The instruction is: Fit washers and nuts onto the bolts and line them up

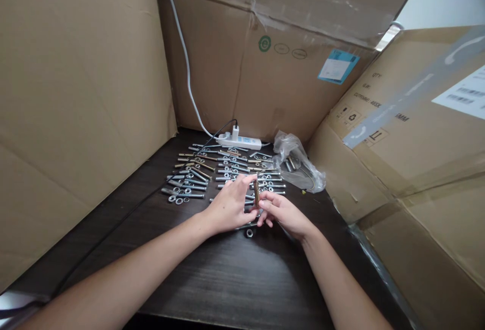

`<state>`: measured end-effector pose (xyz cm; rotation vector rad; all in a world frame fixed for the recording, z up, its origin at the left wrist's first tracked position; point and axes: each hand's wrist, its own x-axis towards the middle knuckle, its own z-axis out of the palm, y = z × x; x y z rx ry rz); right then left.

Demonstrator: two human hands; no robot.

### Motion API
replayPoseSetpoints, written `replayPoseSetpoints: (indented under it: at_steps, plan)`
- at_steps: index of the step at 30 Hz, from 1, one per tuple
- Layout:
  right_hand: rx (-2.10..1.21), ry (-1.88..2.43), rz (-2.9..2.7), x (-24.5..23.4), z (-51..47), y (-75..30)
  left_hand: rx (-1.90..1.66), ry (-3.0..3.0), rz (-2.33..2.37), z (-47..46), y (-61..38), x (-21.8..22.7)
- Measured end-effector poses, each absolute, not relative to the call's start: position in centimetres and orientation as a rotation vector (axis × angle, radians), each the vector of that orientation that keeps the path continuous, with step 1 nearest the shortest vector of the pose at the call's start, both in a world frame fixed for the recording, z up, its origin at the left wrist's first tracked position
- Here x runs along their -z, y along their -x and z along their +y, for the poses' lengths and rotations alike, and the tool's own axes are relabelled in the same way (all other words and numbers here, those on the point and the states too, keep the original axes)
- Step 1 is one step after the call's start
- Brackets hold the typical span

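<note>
A brass-coloured bolt [256, 193] stands roughly upright between my two hands above the dark table. My left hand [231, 203] has its index fingertip at the bolt's top end and its thumb near the bottom end. From the right, my right hand [282, 211] pinches the lower part of the bolt between thumb and fingers. Just below the hands lies a loose nut [249, 233]. Beside it, a silver bolt [244, 227] is partly covered by my fingers. Rows of silver and brass-coloured bolts [193, 187] with washers [179, 200] and nuts lie beyond and to the left.
At the back sits a white power strip [246, 142] with a plug and white cable [185, 62]. A black cable [125, 217] crosses the table on the left. A clear plastic bag [303, 168] with metal parts lies at right. Cardboard boxes [212, 57] enclose three sides.
</note>
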<state>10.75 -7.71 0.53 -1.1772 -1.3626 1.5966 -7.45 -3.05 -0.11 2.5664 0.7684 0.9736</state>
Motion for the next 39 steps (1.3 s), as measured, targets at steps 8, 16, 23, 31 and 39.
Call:
replayPoseSetpoints:
  at_steps: [8,16,23,31,39]
  plan:
    - [-1.567,1.183,-1.482,-0.6,-7.9,-10.8,-0.922,-2.588,0.828,-3.2,7.4,0.0]
    - [-1.557,1.198,-1.544,-1.1,-8.1,-10.7,-0.868,-2.588,0.824,-3.3,7.5,-0.4]
    - [-1.32,1.404,-1.566,-1.4,-7.5,-13.3,-0.96,-2.603,0.887,-2.6,7.6,0.0]
    - [-0.759,1.795,-1.821,-1.4,-7.3,-17.3,-0.894,-2.613,0.86,-2.4,7.7,0.3]
    - [-0.773,1.839,-1.949,-0.8,-7.4,-17.1,-0.867,-2.616,0.85,-2.4,7.7,0.3]
